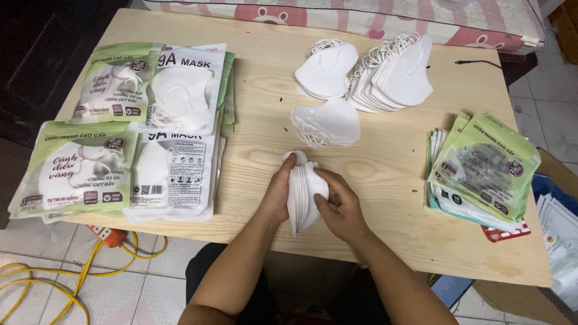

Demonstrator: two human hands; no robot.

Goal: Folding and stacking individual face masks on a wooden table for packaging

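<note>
Both hands [310, 198] gripping white mask stack [304, 195]

Pale wooden table [385, 198] set on grey tiled floor [150, 289], patterned mattress [373, 15] placed behind, yellow cable [72, 277] trailed below

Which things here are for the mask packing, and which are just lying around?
In use:
- stack of white masks, held by the left hand and right hand
- loose mask piles
- filled packets
- empty pouches

Just lying about:
- yellow cable on the floor
- orange power strip
- black cord
- patterned mattress
- papers
</note>
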